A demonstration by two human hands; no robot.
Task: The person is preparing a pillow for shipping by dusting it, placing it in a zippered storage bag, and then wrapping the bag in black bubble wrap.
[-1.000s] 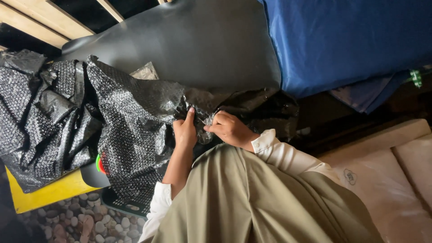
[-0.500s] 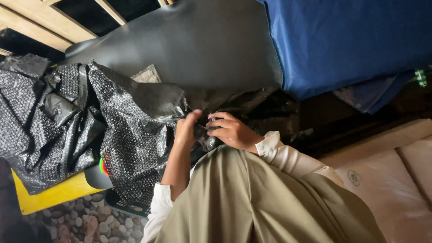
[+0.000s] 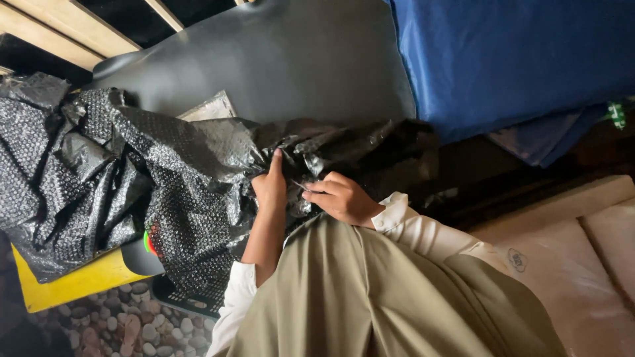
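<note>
Since 0.5 s back: black bubble wrap (image 3: pixel 198 165) got pulled up and flatter across the middle, now stretched toward 3 o'clock over the dark gap; both hands shifted slightly toward 12.

Left hand (image 3: pixel 270 188): fingers shut on a fold of the wrap, index extended toward 12 o'clock along the plastic. Forearm runs down to 6, white sleeve (image 3: pixel 233 301) pushed back.

Right hand (image 3: pixel 338 196): just beside the left at its 3 o'clock, fingers curled narrow, pinching the wrap edge. Something thin and pale shows between the two hands; cannot tell what it is. White cuff at the wrist.

Wrap position: bulk bunched at 9 o'clock of the hands, spilling over a yellow board (image 3: pixel 73 281) and a black crate (image 3: pixel 178 301). One tail runs from the hands toward 2 o'clock.

Around:
- black sheet (image 3: pixel 284 59) at 12 o'clock, behind the wrap
- blue cloth (image 3: pixel 516 59) at 1–2 o'clock
- olive skirt (image 3: pixel 370 297) at 6 o'clock
- pebble floor (image 3: pixel 99 330) at 7–8 o'clock
- pale cushion (image 3: pixel 582 264) at 4 o'clock
- wood slats (image 3: pixel 59 26) at 10–11 o'clock
</note>
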